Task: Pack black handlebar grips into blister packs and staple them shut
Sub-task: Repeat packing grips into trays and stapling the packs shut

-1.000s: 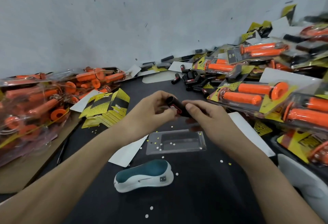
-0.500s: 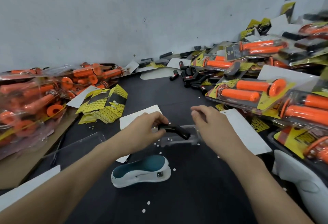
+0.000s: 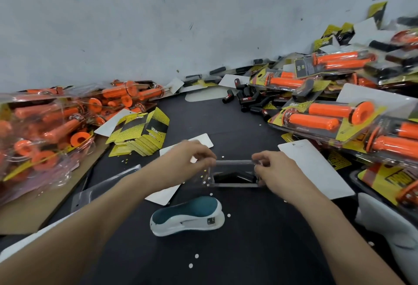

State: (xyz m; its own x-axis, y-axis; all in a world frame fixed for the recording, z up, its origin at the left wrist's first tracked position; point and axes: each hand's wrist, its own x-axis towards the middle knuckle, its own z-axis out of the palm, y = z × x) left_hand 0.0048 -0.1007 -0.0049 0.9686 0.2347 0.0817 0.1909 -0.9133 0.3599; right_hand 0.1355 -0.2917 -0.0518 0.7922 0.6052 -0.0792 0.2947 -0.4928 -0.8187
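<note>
Grip [image 3: 234,177] seems seated in the blister [image 3: 233,164]; left hand [image 3: 187,160] and right hand [image 3: 279,171] pinch its ends. Closing and the stapler [image 3: 187,217] likely come next.

a pale grey wall [image 3: 135,24], scuffed with small dark marks, fills the upper half of the frame. below it a black table top [image 3: 260,239] runs down to the bottom edge. soft, even light, brighter at upper left.
</note>
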